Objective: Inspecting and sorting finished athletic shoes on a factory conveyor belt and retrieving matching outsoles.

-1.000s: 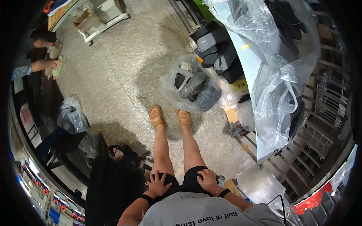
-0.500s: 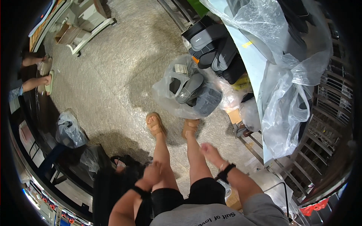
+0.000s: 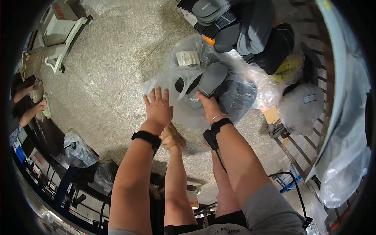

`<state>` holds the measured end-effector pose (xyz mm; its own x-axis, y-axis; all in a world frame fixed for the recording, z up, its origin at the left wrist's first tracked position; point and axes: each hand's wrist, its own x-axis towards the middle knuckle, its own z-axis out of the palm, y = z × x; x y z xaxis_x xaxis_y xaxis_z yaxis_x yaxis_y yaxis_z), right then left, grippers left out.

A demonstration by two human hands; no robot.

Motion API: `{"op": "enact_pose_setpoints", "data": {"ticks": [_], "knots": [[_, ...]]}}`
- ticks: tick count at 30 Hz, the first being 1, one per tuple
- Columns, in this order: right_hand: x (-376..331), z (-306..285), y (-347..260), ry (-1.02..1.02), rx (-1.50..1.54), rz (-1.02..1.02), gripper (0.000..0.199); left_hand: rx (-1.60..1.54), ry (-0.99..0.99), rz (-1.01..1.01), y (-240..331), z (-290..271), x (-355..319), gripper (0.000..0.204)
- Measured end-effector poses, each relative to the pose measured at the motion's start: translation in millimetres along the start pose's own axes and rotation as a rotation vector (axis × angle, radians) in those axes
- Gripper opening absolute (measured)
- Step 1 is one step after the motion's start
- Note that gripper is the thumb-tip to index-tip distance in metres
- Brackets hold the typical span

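On the floor before my feet lies a clear plastic bag (image 3: 188,115) with grey shoe soles (image 3: 213,78) and dark pieces in it. My left hand (image 3: 158,109) is open, its fingers spread over the bag's near left edge. At the bag's mouth my right hand (image 3: 210,108) is at the near end of the grey soles; its thumb is stretched out, but the other fingers are hidden, so its grip does not show. A white printed label (image 3: 187,58) is on the far side of the bag.
Stacked black and grey soles (image 3: 250,31) stand beyond the bag to the right. A stuffed clear bag (image 3: 301,107) leans by a metal rack (image 3: 291,160). Another plastic bag (image 3: 79,150) is at left, near another person's foot (image 3: 46,105).
Both my hands have moved forward from beside my legs to the plastic bag, and my body has bent down toward it. My left hand's fingers have spread.
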<state>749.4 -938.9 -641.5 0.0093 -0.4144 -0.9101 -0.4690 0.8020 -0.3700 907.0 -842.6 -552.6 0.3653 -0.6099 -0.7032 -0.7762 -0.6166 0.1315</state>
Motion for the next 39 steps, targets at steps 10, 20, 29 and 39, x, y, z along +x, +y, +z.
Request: {"op": "enact_pose_setpoints", "data": {"ticks": [10,20,29,39], "knots": [[-80,-35,-4,-0.425,0.377,0.03,0.062,-1.019,0.159,0.127,6,-4,-74,0.056],[-81,-37,13,-0.393,0.26,-0.038,0.028,-2.138,-0.375,-0.382,-25,8,-140,0.056],[36,-16,46,0.102,0.153,0.218,0.049,-2.119,-0.31,-0.603,-29,43,-171,0.047],[44,-27,37,0.177,0.203,0.252,0.044,-1.901,-0.621,0.045,8,13,-67,0.075]]}}
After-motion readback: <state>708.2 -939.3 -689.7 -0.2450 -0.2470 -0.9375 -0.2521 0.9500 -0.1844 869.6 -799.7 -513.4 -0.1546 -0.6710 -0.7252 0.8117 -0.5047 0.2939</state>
